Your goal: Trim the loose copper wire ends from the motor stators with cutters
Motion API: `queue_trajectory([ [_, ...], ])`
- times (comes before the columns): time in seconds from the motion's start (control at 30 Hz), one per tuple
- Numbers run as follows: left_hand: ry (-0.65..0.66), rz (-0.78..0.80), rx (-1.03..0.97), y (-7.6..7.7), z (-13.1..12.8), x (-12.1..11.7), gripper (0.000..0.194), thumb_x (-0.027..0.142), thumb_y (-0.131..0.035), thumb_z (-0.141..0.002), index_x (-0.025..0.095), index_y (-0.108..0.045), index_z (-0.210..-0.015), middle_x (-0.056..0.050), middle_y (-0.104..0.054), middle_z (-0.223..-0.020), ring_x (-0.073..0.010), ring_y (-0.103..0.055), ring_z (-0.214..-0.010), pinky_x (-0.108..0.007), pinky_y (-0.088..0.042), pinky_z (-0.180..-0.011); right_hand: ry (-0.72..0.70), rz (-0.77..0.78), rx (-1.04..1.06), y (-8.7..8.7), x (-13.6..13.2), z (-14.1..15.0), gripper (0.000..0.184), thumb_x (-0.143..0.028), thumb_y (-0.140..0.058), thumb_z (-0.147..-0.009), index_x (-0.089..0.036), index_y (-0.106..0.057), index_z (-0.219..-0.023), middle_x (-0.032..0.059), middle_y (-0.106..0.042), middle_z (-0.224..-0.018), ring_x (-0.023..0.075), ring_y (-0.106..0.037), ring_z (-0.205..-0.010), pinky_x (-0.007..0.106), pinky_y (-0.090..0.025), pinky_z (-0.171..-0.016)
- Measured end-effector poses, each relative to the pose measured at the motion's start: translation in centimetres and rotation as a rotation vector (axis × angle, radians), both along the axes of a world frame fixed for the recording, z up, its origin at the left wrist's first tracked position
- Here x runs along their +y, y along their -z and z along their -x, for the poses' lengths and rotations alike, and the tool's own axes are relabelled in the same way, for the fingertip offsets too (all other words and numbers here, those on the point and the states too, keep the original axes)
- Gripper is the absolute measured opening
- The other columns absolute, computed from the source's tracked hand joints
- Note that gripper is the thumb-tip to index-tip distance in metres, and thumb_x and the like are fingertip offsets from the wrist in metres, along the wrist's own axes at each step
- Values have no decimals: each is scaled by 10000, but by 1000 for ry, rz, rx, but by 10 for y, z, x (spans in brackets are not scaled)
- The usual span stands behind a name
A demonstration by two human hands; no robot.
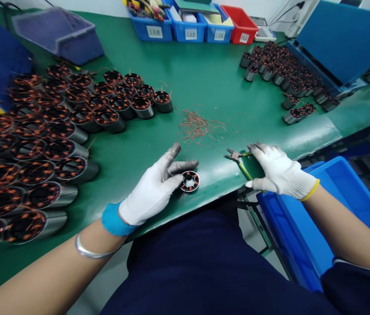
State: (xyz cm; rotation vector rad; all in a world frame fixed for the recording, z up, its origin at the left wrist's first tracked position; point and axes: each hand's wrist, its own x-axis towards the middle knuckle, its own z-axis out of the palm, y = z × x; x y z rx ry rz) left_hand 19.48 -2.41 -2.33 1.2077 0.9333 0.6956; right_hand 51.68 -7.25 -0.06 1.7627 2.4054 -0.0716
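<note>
My left hand, in a white glove with darkened fingertips, rests at the table's front edge. Its fingers curve round a small motor stator, a ring with copper windings; a loose wire end pokes out toward me. Farther right, my right hand, gloved too, has its thumb and fingers around the green handles of wire cutters. The cutters' jaws are parted and point left, away from the stator. Beyond both hands lies a loose pile of copper wire clippings.
Many wound stators crowd the green table's left side. Another group stands at the back right, by a blue machine panel. Along the back are blue bins, a red bin and a purple bin. Blue crates sit below right.
</note>
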Motion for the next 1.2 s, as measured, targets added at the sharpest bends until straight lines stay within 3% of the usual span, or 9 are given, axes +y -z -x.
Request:
queue_trajectory([
  [0.1, -22, 15, 19, 0, -1, 0, 932, 285, -656, -761, 182, -163, -1545, -163, -669, -1236, -308, -613, -1193, -523, -448, -1051, 13, -10, 3, 4, 0, -13, 1219, -806, -610, -586, -25, -306, -1471, 321, -348, -1464, 484, -370, -1319, 652, -283, -1042],
  [0.17, -33, 21, 23, -1, -2, 0, 935, 287, -668, -752, 179, -178, -1541, -160, -678, -1220, -304, -621, -1180, -516, -455, -1045, 33, 19, 25, 3, 0, -20, 1220, -752, -669, -540, -49, -318, -1474, 296, -348, -1477, 464, -365, -1331, 620, -326, -1037],
  [0.3, -39, 12, 28, -1, -2, 0, 941, 315, -688, -743, 162, -202, -1533, -159, -690, -1199, -299, -634, -1155, -501, -452, -1051, 77, 101, 24, -8, 3, -25, 999, -520, -709, -575, -151, -395, -1449, 197, -436, -1436, 391, -470, -1247, 495, -468, -929],
  [0.5, -30, 2, 46, -1, -2, -1, 945, 328, -685, -753, 148, -187, -1535, -166, -687, -1202, -306, -634, -1150, -520, -442, -1054, 68, 122, -89, -22, 8, -15, 650, -344, -602, -672, -196, -545, -1303, 138, -556, -1240, 301, -574, -1028, 380, -490, -740],
  [0.6, -17, -5, 20, 0, -3, -1, 935, 328, -665, -775, 130, -162, -1537, -179, -679, -1211, -312, -629, -1155, -538, -446, -1043, 91, 59, -186, -19, 4, -6, 535, -306, -551, -706, -191, -584, -1228, 132, -580, -1129, 300, -577, -954, 364, -461, -662],
  [0.73, 10, -52, -25, 5, -4, -1, 941, 349, -648, -790, 79, -135, -1531, -211, -664, -1221, -321, -627, -1151, -562, -432, -1041, 147, -66, -118, -3, 0, -3, 368, -297, -470, -820, -163, -618, -1129, 129, -595, -1050, 281, -573, -940, 383, -468, -758],
  [0.93, 4, -114, -77, 10, -5, -1, 896, 334, -626, -809, 86, -148, -1525, -208, -657, -1229, -306, -617, -1177, -531, -448, -1034, -98, -229, 136, 20, 10, -3, 671, -185, -471, -763, -35, -380, -1411, 195, -531, -1249, 328, -479, -1154, 491, -398, -1010],
  [1.1, -3, -145, -108, 12, -7, -2, 872, 291, -621, -810, 102, -160, -1526, -207, -652, -1233, -293, -636, -1147, -527, -458, -1030, -82, -77, 161, -2, 13, 30, 747, -221, -470, -792, -77, -259, -1494, 175, -515, -1166, 286, -535, -967, 432, -483, -842],
  [1.2, -17, -151, -99, 10, -9, -3, 866, 270, -610, -814, 97, -152, -1529, -209, -645, -1243, -286, -641, -1135, -529, -461, -1029, -154, -35, 109, -18, 16, 48, 747, -236, -474, -796, -82, -263, -1496, 166, -513, -1143, 283, -520, -961, 446, -457, -881],
])
